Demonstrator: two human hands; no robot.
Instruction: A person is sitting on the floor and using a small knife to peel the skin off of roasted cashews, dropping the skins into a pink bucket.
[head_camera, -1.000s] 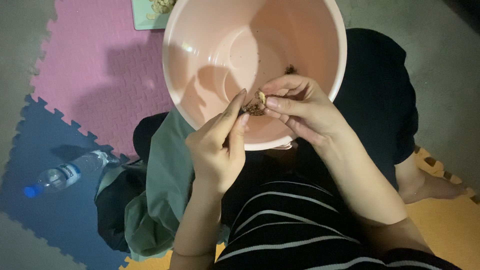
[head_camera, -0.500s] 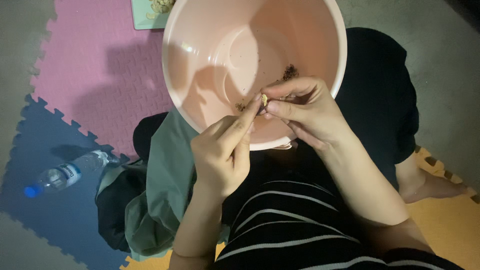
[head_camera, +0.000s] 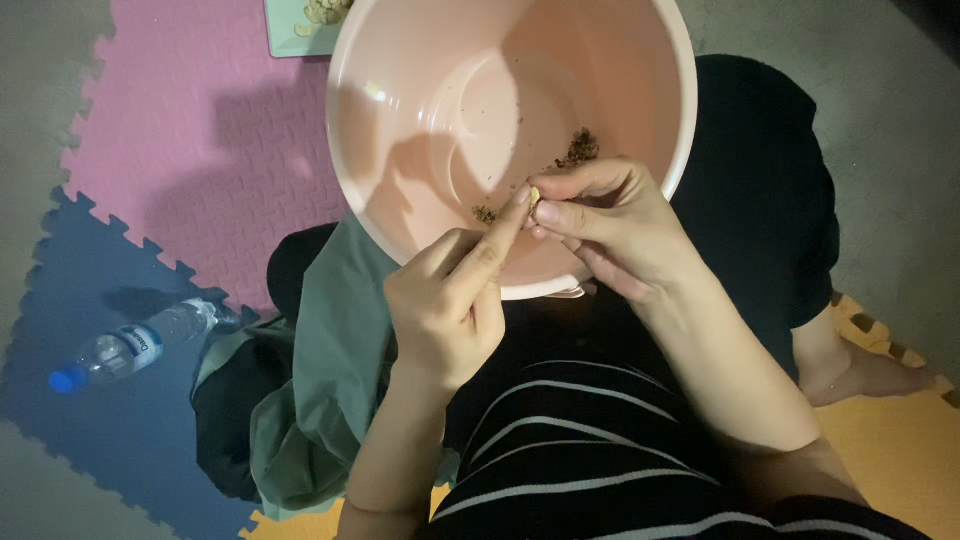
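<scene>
Head view, left to right. We see a clear plastic water bottle (head_camera: 130, 347) with a blue cap lying on its side on the dark blue foam mat tile (head_camera: 90, 450). A pink foam mat tile (head_camera: 190, 130) adjoins it further up. At the top edge, a pale green tray (head_camera: 290, 30) holding light-coloured pieces sits partly out of frame, just beside the basin rim.

A green cloth (head_camera: 320, 400) lies bunched over our left leg, under the near rim of the basin.

Our left hand (head_camera: 450, 310) is loosely curled, with its index finger extended up over the basin rim; the fingertip touches the small pale piece (head_camera: 534, 197). Our right hand (head_camera: 610, 225) pinches this piece between thumb and fingertips, the other fingers folded beneath. The piece sits over the near inner wall of the pink basin (head_camera: 640, 60), just inside the rim, between the two hands.

The pink basin is round, rests on our lap and tilts toward us. Brown scraps (head_camera: 580, 148) lie in a small heap on its inner surface above the right hand; a smaller cluster of crumbs (head_camera: 484, 213) lies left of the pale piece.

At far right, an orange foam mat tile (head_camera: 900, 450) borders the grey floor (head_camera: 880, 120).
</scene>
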